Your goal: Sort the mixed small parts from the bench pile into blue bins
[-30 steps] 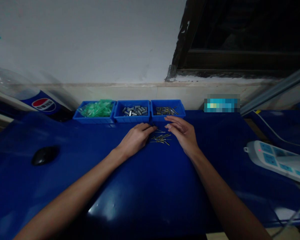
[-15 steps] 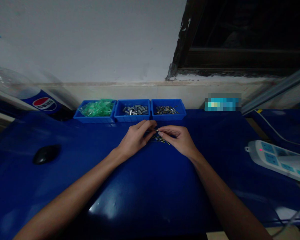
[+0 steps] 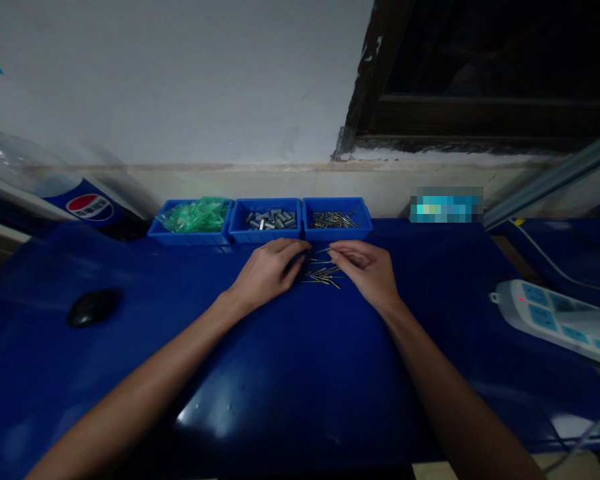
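Observation:
A small pile of thin gold-tipped metal pins (image 3: 323,274) lies on the blue table (image 3: 300,373), just in front of three blue bins. My left hand (image 3: 266,272) rests at the pile's left edge with its fingers curled together; whatever they hold is hidden. My right hand (image 3: 369,268) sits at the pile's right edge, thumb and forefinger pinched on one pin (image 3: 323,251) that sticks out to the left. The two sets of fingertips are a few centimetres apart above the pile.
Against the wall stand a bin of green plastic parts (image 3: 187,237), a bin of grey metal sleeves (image 3: 265,235) and a bin of pins (image 3: 336,234). A black mouse (image 3: 93,307) lies at left and a cola bottle (image 3: 55,190) at far left. At right is a white power strip (image 3: 560,320).
The right hand closed from open into a pinch and came together with the left over the pile. Now the hands have drawn slightly apart, with a pin in the right fingers.

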A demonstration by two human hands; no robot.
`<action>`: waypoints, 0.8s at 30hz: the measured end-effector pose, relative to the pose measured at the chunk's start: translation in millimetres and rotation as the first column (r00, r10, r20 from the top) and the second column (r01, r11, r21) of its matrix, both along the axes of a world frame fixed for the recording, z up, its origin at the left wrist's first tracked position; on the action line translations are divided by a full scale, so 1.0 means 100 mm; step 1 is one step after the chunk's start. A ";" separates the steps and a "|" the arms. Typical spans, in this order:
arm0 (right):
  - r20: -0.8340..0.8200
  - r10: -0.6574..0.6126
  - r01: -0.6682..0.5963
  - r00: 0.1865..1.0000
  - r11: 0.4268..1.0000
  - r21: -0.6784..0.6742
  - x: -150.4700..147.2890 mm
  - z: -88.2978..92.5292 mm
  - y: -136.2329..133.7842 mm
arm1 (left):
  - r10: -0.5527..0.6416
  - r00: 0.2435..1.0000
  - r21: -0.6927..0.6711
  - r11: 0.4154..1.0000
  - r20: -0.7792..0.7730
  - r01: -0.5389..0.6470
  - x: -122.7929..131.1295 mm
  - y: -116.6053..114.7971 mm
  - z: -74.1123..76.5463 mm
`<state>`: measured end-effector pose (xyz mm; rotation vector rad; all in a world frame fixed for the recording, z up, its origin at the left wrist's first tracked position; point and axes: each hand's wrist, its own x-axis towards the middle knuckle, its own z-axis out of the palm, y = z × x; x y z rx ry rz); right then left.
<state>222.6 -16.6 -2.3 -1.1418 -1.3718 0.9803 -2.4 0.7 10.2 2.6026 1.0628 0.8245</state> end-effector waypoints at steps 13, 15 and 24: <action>-0.049 -0.021 0.022 0.999 0.999 0.026 0.03 0.02 0.01 | -0.043 0.943 0.001 0.999 -0.329 0.046 -0.04 0.06 -0.10; -0.041 -0.025 0.025 0.999 1.000 0.011 0.02 0.03 0.00 | -0.024 0.948 0.001 1.000 -0.318 0.026 -0.06 0.07 -0.09; -0.064 -0.033 0.032 0.997 0.999 -0.014 0.01 0.05 0.01 | 0.031 0.997 -0.036 0.999 0.068 -0.028 -0.01 0.05 -0.11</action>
